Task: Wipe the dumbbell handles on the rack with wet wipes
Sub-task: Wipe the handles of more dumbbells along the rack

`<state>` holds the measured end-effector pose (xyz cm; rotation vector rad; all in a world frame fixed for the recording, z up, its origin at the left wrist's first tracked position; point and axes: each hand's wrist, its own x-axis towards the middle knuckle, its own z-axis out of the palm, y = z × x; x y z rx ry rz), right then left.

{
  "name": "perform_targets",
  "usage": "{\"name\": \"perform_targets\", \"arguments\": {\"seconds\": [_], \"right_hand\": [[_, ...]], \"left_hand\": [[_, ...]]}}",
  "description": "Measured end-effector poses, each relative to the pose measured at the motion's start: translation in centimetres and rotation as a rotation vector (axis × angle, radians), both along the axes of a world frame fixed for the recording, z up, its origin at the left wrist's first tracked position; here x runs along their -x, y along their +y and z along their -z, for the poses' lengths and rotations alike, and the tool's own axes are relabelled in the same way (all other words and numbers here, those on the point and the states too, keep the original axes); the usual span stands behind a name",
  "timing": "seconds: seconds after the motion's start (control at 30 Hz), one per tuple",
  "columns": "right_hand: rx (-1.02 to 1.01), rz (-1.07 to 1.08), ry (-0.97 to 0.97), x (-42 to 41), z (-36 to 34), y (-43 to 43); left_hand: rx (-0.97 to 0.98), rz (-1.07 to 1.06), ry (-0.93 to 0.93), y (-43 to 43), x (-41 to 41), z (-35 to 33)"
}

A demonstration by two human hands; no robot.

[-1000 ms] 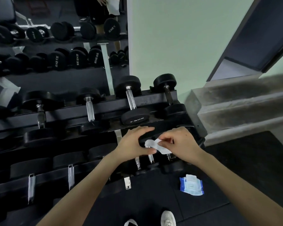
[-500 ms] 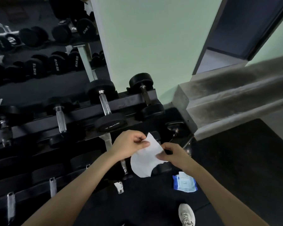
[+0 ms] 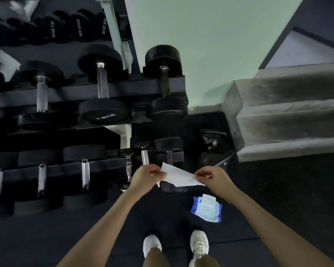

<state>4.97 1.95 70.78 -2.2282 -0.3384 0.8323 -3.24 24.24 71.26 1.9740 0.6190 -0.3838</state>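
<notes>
Fingers (image 3: 156, 172) of left hand (image 3: 146, 178) pinch left edge of wet wipe (image 3: 178, 177); right hand (image 3: 213, 177) pinches its right edge. Wipe stretched flat betw. both hands, held in air just in front of lower tier of rack (image 3: 85, 93), touching no handle.

Surface/room: black rubber floor (image 3: 287, 199); pale green wall (image 3: 210, 45) behind; grey concrete steps (image 3: 289, 116) at right.

L to R:
- Lower tier: row of dark dumbbells w/ chrome handles (image 3: 85, 175); small dumbbells (image 3: 145, 157) sit just beyond left hand.
- Upper tier: three dumbbells across; middle one (image 3: 102, 93) marked 7.5KG on near head; right-end dumbbell (image 3: 165, 83) has darker handle.
- Mirror (image 3: 56, 29) upper left, reflecting more dumbbells.
- Kettlebell (image 3: 213, 147) on floor betw. rack end and steps, marked 6.
- Blue wipes pack (image 3: 206, 208) on floor, flap up, below right hand and near it.
- White shoes (image 3: 198, 243) at bottom centre.

Obstruction: wipe and hands cover front ends of small dumbbells on lower tier.
</notes>
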Motion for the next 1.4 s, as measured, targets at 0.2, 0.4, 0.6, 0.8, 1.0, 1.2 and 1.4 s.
{"name": "perform_targets", "arguments": {"seconds": [0.2,0.4,0.6,0.8,1.0,1.2,1.4], "right_hand": [[-0.087,0.082,-0.111,-3.8,8.8,1.3],[-0.334,0.115,-0.277,-7.7,15.6,3.4],[-0.200,-0.041,-0.261,-8.7,26.6,5.1],[-0.129,0.057,-0.605,-9.7,33.6,8.0],[-0.079,0.208,-0.869,-6.9,34.3,7.4],[-0.296,0.119,-0.015,-7.4,34.5,9.4],[-0.564,0.366,0.369,-7.6,33.8,10.5]], "left_hand": [[0.021,-0.106,-0.034,-0.1,-2.8,9.1],[0.043,-0.216,-0.278,2.4,-6.0,17.0],[-0.139,-0.155,-0.167,3.8,-6.8,26.7],[-0.583,-0.135,-0.205,4.0,-8.2,32.3],[-0.514,-0.139,-0.371,2.6,-7.2,32.9],[-0.077,-0.134,-0.153,2.7,-9.0,33.4],[0.336,-0.374,-0.154,1.4,-10.9,34.5]]}}
